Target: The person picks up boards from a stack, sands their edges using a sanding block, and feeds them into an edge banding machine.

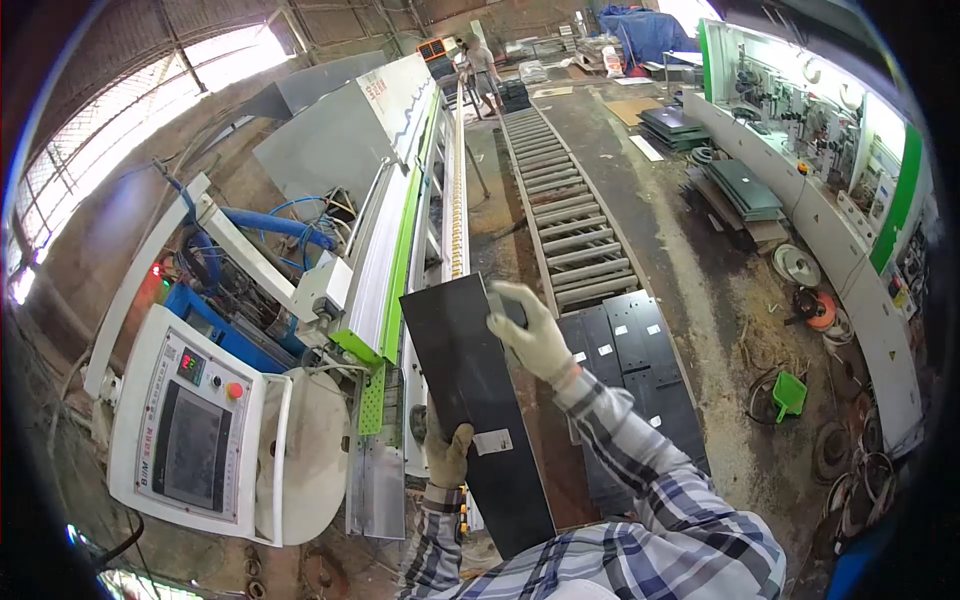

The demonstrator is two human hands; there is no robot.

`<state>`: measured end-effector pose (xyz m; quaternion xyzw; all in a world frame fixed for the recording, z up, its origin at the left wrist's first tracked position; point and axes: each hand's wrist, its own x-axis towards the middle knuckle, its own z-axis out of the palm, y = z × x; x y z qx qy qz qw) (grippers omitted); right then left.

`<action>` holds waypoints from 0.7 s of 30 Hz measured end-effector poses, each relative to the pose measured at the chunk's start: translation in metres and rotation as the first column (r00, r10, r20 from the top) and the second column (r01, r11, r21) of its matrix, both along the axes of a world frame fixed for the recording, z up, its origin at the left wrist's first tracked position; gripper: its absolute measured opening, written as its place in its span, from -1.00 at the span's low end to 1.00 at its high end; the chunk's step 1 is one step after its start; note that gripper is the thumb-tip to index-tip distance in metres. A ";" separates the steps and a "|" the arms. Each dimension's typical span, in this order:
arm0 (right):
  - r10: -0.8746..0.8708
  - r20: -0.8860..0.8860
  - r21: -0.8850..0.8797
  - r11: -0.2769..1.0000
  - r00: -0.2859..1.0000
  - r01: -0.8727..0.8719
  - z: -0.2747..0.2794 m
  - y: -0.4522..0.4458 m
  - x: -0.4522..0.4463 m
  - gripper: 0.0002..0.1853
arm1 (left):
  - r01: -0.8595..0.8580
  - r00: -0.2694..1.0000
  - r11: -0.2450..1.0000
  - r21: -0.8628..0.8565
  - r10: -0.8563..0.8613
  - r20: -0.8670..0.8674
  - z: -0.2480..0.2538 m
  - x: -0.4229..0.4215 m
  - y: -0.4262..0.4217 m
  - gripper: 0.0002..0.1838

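A long black panel (pixel 468 385) with a white label (pixel 492 441) is tilted in front of me, beside the edge of the machine. My left hand (pixel 447 458), in a pale work glove, grips its left long edge with the thumb on top near the label. At the far right corner of the panel is my gloved right hand (pixel 538 338), its fingers curled. A small dark shape shows between those fingers and thumb, and I cannot make out what it is.
Left stands a machine control panel (pixel 190 440) beside a long machine bed (pixel 385 260). Labelled black panels (pixel 640 350) lie at the near end of a roller conveyor (pixel 575 220). Right are stacked panels (pixel 745 190), a green dustpan (pixel 789 396) and another machine (pixel 800 190). A person (pixel 480 65) stands far back.
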<state>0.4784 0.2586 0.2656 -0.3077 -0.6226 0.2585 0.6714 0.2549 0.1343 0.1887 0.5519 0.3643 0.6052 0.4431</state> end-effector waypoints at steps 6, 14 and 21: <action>0.057 -0.095 -0.027 0.998 0.994 -0.060 0.086 0.026 0.007 -0.52 | -0.031 0.995 0.999 0.034 0.034 -0.095 0.004 -0.003 -0.003 0.13; 0.260 -0.563 -0.334 0.797 0.784 -0.504 -0.057 -0.039 0.001 -0.36 | -0.161 0.868 0.977 0.142 0.209 -0.451 0.037 0.015 -0.021 0.09; 0.395 -0.693 -0.122 0.760 0.603 -0.638 -0.063 -0.029 0.011 -0.23 | 0.037 0.966 0.986 0.160 0.006 -0.258 0.030 0.022 -0.032 -0.16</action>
